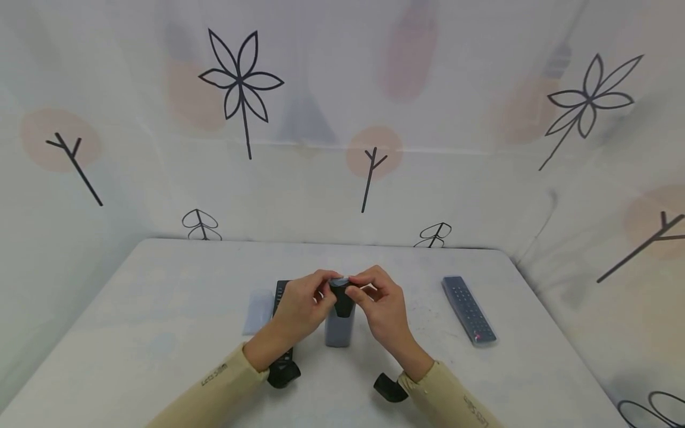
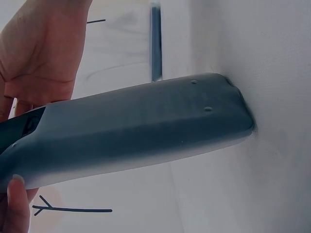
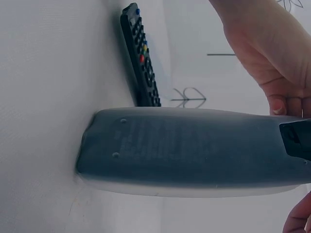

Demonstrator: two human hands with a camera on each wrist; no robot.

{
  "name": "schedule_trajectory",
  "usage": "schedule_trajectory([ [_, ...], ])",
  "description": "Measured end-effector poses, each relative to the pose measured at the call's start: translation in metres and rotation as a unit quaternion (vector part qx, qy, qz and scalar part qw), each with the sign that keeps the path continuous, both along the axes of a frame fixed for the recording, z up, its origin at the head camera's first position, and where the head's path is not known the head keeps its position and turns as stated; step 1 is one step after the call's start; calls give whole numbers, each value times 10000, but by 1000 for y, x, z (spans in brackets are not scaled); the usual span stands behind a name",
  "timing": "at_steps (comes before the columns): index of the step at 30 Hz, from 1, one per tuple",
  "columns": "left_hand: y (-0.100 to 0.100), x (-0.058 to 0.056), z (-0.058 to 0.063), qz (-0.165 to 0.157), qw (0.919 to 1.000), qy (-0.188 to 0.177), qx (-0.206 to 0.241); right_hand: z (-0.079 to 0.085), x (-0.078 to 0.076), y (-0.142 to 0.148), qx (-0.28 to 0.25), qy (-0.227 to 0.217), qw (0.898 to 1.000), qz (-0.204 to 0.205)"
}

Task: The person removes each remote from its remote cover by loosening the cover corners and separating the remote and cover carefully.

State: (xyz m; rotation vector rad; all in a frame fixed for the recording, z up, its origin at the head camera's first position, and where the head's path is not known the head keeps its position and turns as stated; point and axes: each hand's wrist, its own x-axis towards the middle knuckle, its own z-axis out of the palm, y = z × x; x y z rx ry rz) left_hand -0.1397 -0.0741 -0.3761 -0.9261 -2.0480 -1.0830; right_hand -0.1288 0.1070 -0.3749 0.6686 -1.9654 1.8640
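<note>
A dark remote control (image 1: 342,303) stands on its lower end on the table, tilted. A translucent protective sleeve (image 1: 338,333) covers its lower part, and the bare dark part shows above, also in the right wrist view, where the sleeve (image 3: 194,150) fills the middle. My left hand (image 1: 302,304) pinches the upper end from the left. From the right, my right hand (image 1: 386,306) pinches the same end, thumb in front. In the left wrist view, the sleeve (image 2: 131,126) reaches down to the tabletop, with fingers on either side of its upper end.
A black remote with coloured buttons (image 3: 141,58) lies left, partly hidden behind my left hand in the head view. Beside it is a flat translucent sleeve (image 1: 258,312). A sleeved remote (image 1: 469,310) lies right on the white table (image 1: 160,285). Patterned cloth (image 1: 321,196) hangs behind.
</note>
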Motion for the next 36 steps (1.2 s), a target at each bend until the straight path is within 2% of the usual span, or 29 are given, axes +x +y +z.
schedule_trajectory([
  [11, -1, 1, -1, -112, 9996, -252, 96, -1, 0, 0, 21, 25, 10000, 66],
  [24, -3, 2, 3, -290, 9912, -1234, 378, -1, 1, -3, -110, 54, 9999, -42],
  [36, -3, 1, 5, -285, 9862, -1570, 435, -4, -3, -1, -110, 202, 9997, 16],
])
